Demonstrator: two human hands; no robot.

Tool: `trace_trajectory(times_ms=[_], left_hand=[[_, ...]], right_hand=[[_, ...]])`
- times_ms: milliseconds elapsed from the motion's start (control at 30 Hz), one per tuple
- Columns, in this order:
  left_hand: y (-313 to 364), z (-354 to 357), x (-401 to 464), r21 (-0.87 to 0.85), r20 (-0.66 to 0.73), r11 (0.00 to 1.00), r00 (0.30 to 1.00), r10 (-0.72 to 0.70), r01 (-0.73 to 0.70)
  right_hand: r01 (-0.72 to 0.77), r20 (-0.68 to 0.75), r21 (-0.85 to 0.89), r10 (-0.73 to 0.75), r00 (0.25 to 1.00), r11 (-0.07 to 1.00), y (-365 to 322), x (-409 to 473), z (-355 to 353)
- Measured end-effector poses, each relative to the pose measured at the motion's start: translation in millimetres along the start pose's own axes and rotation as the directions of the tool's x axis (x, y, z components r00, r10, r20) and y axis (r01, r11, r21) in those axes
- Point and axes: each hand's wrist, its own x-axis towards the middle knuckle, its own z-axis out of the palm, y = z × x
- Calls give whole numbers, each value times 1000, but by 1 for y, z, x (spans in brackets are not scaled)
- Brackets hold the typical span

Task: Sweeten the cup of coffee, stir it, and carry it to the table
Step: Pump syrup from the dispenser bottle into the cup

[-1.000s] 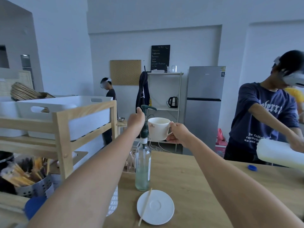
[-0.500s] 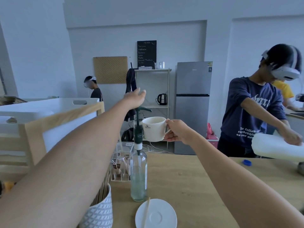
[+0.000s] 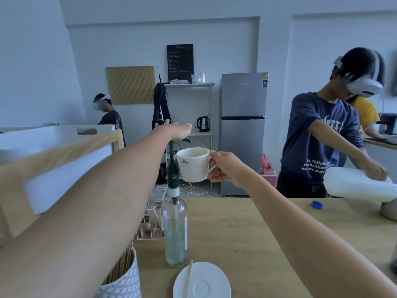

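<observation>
Wooden counter point(image 3: 247, 229) below: your right hand point(image 3: 225, 168) grips the cup point(image 3: 193, 164) by its handle, under the pump spout; your left hand point(image 3: 176, 131) lies flat, fingers spread, on the syrup bottle point(image 3: 175, 229) pump.

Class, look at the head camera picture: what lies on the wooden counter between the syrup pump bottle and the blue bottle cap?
In the head view, nothing: between the syrup pump bottle and the blue bottle cap the counter is bare wood.

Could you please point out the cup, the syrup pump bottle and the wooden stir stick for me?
cup point(image 3: 193, 166): head view, on its white side wall.
syrup pump bottle point(image 3: 175, 229): head view, on the clear glass body.
wooden stir stick point(image 3: 189, 278): head view, on the shaft, lying across the saucer.
</observation>
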Motion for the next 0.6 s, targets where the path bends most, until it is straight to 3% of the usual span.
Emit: trace_trajectory(times_ms=[300,433,600], left_hand=[[-2,5,6,81,21,997,1000,-17,15],[-4,18,13,49,43,997,997,-57,55],[-2,29,10,-48,78,999,997,18,-14]], right_hand=[[-2,14,50,2,1000,999,-2,5,5],[-1,40,81,-2,999,997,3,7,3],[-19,53,93,14,998,995,14,8,3]])
